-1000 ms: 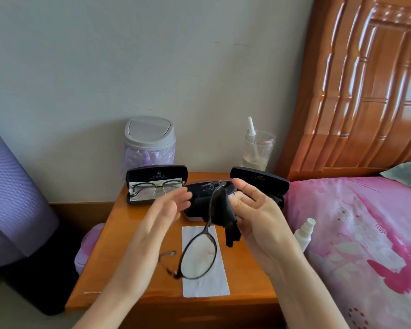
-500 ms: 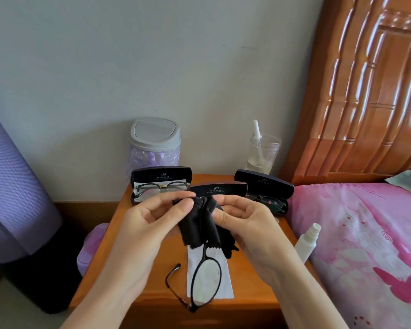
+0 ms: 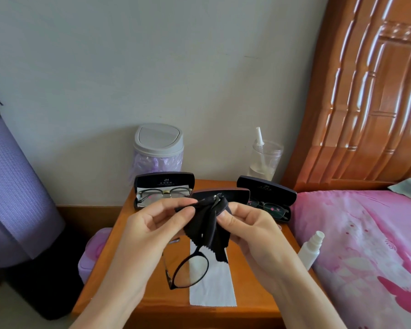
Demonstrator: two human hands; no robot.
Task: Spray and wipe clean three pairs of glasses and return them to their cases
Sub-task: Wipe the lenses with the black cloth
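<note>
Black-framed glasses (image 3: 190, 271) hang lens-down above the nightstand, their upper lens wrapped in a black cloth (image 3: 208, 230). My left hand (image 3: 159, 224) pinches the cloth from the left. My right hand (image 3: 244, 224) pinches the cloth and the covered lens from the right. Behind my hands stands an open black case (image 3: 233, 194) with nothing visible inside. At the back left an open case (image 3: 164, 182) holds a pair of glasses (image 3: 164, 193). Another open case (image 3: 267, 191) at the back right holds dark glasses (image 3: 271, 208). A white spray bottle (image 3: 311, 249) lies on the bed's edge.
A white cloth (image 3: 211, 286) lies flat on the wooden nightstand (image 3: 133, 276). A small lidded bin (image 3: 158, 148) and a clear cup (image 3: 266, 160) stand at the back. The pink bed (image 3: 365, 245) is at the right, a purple roll (image 3: 14, 186) at the left.
My left hand came in and took hold of the black cloth. Both hands now press the cloth around the upper lens, and the glasses hang lower and straighter.
</note>
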